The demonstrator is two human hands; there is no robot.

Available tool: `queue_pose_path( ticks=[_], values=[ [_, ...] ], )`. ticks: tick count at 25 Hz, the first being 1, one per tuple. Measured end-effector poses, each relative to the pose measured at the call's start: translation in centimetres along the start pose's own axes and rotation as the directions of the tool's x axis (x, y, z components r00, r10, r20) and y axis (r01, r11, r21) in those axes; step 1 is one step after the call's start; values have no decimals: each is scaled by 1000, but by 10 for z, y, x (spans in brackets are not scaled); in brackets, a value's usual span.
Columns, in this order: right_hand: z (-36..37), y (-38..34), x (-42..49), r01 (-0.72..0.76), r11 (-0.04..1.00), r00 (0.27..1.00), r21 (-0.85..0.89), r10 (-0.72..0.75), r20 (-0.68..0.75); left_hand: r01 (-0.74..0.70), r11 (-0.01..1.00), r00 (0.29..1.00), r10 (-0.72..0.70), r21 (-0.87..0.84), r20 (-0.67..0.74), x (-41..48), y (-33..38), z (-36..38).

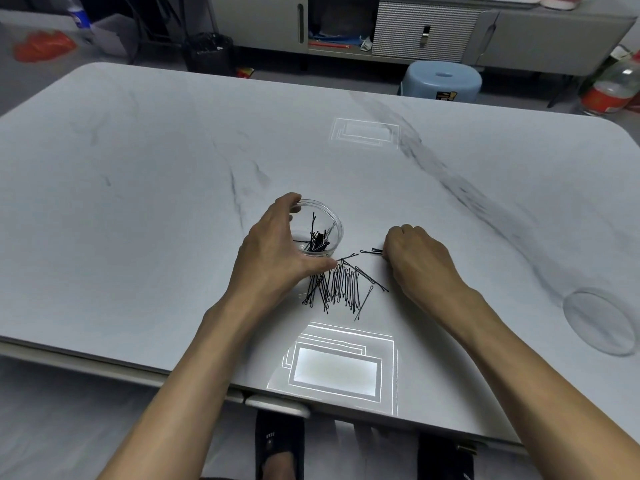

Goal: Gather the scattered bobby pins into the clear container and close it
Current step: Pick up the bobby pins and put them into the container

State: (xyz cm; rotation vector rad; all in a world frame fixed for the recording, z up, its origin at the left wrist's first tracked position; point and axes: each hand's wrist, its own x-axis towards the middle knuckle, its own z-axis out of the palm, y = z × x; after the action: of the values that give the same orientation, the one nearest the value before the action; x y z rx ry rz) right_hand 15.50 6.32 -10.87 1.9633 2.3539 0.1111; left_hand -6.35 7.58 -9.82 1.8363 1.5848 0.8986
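A pale marble-patterned table point(173, 202) is being viewed from above; all positions are being given relative to the clear container point(320, 227). The container is standing upright and uncovered near the middle of the table, and several black bobby pins are lying inside it. It is being steadied by the left hand point(277, 251), which is spread around its left side: the fingers are curled over the far rim and the thumb is pressed along the near wall. A round clear lid point(597, 322) is lying flat on the table well to the right of the container and nearer the viewer. The right hand point(419, 261) is being held just right of the container, fingers curled together and closed on the end of a small bunch of pins point(372, 251); these are projecting leftward from the fingertips toward the container without touching it. The pile of loose bobby pins point(343, 285) is lying directly in front of the container, between the two hands, its left edge partly hidden under the left thumb.
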Motion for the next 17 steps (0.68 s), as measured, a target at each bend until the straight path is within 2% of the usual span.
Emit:
queue_pose_path(
  ticks=[3,6,10,15,17],
  values=[
    [4,6,-1,21,979,992,202,4,-124,-4,1000,1000,4,-4,0,0,0,0],
    [11,7,3,75,897,978,435,20,-209,-3,1000,1000,3,-5,-2,1,0,-1],
    [18,4,12,33,902,980,430,55,-191,0,1000,1000,0,3,3,1,-1,-2],
    [15,-2,13,-4,964,986,266,48,-159,-4,1000,1000,4,9,0,1,1,-1],
    [4,-3,14,-60,910,969,411,152,-194,-6,1000,1000,6,16,6,0,1,-1]
  ],
)
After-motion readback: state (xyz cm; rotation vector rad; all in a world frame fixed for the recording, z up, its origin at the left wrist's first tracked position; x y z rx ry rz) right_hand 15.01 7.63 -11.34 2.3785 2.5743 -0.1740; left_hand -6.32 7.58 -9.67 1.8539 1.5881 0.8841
